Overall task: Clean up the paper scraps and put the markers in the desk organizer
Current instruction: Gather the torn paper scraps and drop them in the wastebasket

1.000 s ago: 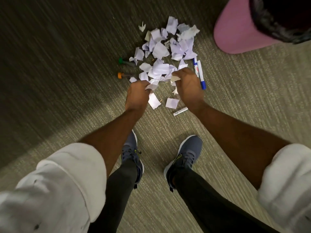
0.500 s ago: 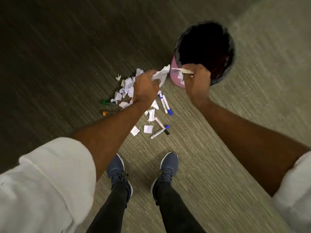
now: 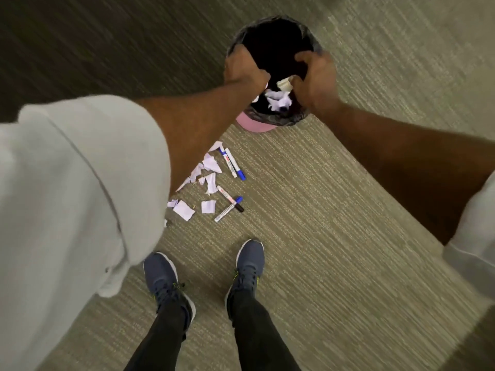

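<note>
White torn paper scraps (image 3: 278, 99) lie in the black-lined pink bin (image 3: 270, 119) at upper centre, over which the right hand (image 3: 317, 79), fingers loosely parted, and left hand (image 3: 245, 70), fingers hidden, should be emptied fully and kept low, so nothing is scattered toward the blue-capped markers (image 3: 231, 163) mid-frame.

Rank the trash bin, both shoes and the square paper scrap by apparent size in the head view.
1. trash bin
2. left shoe and right shoe: they look alike, and sit nearer the camera than the bin
3. square paper scrap
</note>
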`<state>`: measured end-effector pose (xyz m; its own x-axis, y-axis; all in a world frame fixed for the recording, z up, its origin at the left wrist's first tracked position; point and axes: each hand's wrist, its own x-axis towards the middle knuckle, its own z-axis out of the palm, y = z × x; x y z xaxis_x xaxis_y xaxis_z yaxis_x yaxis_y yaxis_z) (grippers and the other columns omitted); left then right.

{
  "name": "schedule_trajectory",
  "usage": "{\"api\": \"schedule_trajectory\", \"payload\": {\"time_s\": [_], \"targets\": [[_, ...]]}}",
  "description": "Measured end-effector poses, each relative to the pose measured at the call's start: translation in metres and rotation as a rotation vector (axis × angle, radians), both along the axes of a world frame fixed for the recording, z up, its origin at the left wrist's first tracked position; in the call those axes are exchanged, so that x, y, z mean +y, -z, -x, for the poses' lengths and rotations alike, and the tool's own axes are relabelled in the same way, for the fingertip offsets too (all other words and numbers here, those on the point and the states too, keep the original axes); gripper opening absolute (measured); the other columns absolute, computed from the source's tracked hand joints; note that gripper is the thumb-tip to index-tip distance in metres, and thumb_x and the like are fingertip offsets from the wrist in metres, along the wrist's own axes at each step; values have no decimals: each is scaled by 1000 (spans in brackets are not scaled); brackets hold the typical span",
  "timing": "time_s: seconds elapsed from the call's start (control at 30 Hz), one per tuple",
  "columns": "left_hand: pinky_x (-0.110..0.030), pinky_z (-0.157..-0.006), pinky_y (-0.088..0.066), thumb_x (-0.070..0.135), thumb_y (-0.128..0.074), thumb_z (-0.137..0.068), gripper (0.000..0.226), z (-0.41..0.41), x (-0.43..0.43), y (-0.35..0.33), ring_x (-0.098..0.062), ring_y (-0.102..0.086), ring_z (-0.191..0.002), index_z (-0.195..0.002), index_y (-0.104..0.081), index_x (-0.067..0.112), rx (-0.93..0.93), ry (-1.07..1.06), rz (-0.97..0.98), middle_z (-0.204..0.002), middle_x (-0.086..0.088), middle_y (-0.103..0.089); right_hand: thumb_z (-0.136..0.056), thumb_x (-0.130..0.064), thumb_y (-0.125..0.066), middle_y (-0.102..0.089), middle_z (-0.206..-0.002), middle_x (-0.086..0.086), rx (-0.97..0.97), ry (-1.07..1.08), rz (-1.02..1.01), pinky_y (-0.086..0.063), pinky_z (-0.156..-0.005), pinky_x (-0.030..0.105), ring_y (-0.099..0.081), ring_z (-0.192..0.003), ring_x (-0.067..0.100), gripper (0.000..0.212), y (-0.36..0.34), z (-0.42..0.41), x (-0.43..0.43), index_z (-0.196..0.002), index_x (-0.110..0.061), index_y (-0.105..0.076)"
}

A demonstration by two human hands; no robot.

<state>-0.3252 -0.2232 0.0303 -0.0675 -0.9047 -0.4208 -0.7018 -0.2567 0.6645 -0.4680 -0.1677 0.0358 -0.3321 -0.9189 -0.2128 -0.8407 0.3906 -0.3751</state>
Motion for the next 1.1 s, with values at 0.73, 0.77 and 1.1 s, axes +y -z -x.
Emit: {"api": "schedule_trajectory", "payload": {"time_s": [0.73, 0.77, 1.1], "targets": [[-41, -112, -40, 19, -73, -86, 59, -206, 130, 106, -32, -53, -130, -141, -52, 6, -175, 81, 33, -137, -16, -59, -92, -11, -62, -42, -147, 17, -47, -401, -175, -39, -108, 37, -47, -129, 35, 43, 84, -152, 103, -135, -12, -57], [-41, -111, -40, 17, -72, -86, 58, -222, 140, 116, -33, -53, -129, -140, -52, 6, -197, 78, 13, -135, -18, -59, -92, -10, -61, -42, -147, 17, -49, -427, -182, -38, -108, 37, -47, -129, 35, 43, 93, -162, 107, -135, -11, -57], [-35, -112, -35, 21, -77, -84, 64, -311, 257, 221, -33, -45, -135, -140, -50, 7, -292, -150, -326, -142, -20, -50, -94, -10, -58, -30, -157, 20, -16, -664, -444, -26, -116, 38, -35, -140, 37, 58, 219, -232, 184, -149, -8, -39]]}}
